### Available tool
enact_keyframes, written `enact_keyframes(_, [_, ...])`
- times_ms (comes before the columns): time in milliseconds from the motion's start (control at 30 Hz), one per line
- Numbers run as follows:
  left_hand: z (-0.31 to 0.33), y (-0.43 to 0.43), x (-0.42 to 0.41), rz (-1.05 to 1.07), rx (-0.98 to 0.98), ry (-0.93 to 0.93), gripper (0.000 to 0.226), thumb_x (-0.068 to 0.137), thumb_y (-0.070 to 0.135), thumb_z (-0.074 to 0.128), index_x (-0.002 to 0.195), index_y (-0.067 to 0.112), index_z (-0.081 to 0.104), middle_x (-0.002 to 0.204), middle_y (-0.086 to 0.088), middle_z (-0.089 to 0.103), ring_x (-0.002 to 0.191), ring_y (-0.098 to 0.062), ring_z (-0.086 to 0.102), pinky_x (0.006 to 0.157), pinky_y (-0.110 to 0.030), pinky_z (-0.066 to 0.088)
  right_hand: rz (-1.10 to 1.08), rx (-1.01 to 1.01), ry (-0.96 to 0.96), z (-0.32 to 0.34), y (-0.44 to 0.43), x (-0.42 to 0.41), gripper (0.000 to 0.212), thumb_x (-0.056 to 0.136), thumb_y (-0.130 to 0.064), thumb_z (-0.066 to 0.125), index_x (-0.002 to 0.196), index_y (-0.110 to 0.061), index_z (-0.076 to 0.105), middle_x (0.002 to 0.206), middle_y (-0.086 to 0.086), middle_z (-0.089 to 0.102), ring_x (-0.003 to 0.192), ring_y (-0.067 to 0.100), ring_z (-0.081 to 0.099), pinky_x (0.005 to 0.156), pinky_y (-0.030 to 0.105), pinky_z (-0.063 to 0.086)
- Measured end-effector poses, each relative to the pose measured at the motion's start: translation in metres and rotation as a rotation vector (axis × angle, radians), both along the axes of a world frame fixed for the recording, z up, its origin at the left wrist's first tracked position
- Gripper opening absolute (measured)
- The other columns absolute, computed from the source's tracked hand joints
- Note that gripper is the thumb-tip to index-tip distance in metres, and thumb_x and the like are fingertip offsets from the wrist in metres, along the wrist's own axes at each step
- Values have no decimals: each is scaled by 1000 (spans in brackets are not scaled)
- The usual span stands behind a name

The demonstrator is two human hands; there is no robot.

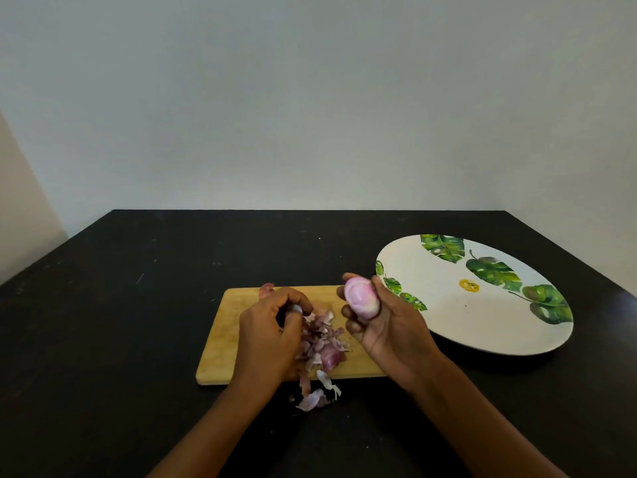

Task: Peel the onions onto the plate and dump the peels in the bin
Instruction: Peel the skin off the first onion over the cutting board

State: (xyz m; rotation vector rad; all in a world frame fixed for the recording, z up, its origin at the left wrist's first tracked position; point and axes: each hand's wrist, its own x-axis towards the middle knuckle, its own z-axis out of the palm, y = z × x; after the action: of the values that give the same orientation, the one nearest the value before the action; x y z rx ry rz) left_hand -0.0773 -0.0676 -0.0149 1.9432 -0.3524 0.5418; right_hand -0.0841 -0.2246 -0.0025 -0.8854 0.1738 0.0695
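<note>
Here the right hand (386, 326) gripped a peeled onion (362, 301) w/ fingers wrapped round its sides, held up just above the right end of the board (220, 339), near the plate (482, 322) edge but not over it yet. Left hand (269, 336) was curled low over the board; something small & pale showed at the fingertips, poss. a bit of skin, couldn't tell for sure. Peels (320, 343) lay heaped mid-board, a few spilled off the near edge onto the worktop (138, 305). Another unpeeled bit seemed to sit at the board's far edge, partly hidden. Plate looked bare. No bin in view. Onion prob. light, firm, but slick once bare, so best cupped round the middle, not pinched at the ends. Peels papery, weightless, brittle; they'd likely scatter, so better swept together & scooped than picked singly.
</note>
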Motion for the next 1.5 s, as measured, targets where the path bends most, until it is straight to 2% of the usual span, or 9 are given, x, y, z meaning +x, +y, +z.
enact_keyframes(133, [-2,1,1,-55,77,34,36,85,-6,51,87,25,69,90,13,68,86,8,60,69,-3,43,-94,-12,37,-3,-5,5,33,99,-31,45,115,-4,56,93,16,61,67,17,51,49,23,45])
enact_keyframes(267, [-3,-2,-2,-113,95,24,33,86,5,45,101,18,71,96,19,65,96,13,57,79,-2,41,-107,-56,34,-6,2,4,23,97,-23,50,107,-4,57,98,16,62,71,17,59,51,24,52])
enact_keyframes(467, [1,-5,-4,-209,-48,79,15,90,16,60,94,30,66,91,22,68,86,4,64,73,-9,47,-2,-99,-50,-8,6,-2,23,97,-13,47,111,-3,62,106,18,68,87,24,70,75,33,60])
enact_keyframes(800, [4,-5,-8,-168,-255,169,25,80,-2,66,84,22,70,81,11,72,75,-4,68,66,-13,51,38,-245,-133,-7,7,-5,20,96,-16,50,104,-15,68,102,6,74,95,22,72,71,29,59])
enact_keyframes(933, [1,-5,-7,-101,-259,148,25,75,-3,69,80,22,69,78,11,71,72,-4,67,63,-12,51,76,-237,-158,-9,12,-6,29,85,-24,57,109,-13,67,112,13,71,101,28,69,74,34,59])
enact_keyframes(1100, [2,-4,-3,-59,-225,111,31,76,-8,64,76,23,68,78,13,70,72,-3,66,64,-10,49,55,-165,-118,-8,17,-5,22,95,-16,49,107,-8,66,108,16,71,95,26,71,67,30,59])
enact_keyframes(1233, [3,-4,-4,-64,-217,109,33,78,-6,62,78,27,68,79,17,70,73,0,66,64,-10,49,20,-131,-65,-8,16,-3,25,97,-15,48,114,-3,62,108,20,70,94,28,71,72,34,60])
enact_keyframes(1333, [1,-7,-7,-58,-209,81,31,76,-4,63,77,26,68,78,16,70,72,0,66,64,-8,48,25,-112,-3,-8,17,-5,28,99,-18,46,114,1,61,108,23,69,93,32,68,87,44,54])
enact_keyframes(1500, [-4,-3,0,-25,-217,109,27,80,-4,62,78,22,69,75,9,70,74,-2,66,66,-11,50,27,30,86,-4,9,-6,34,102,-20,37,108,3,61,76,15,67,56,15,54,44,21,43])
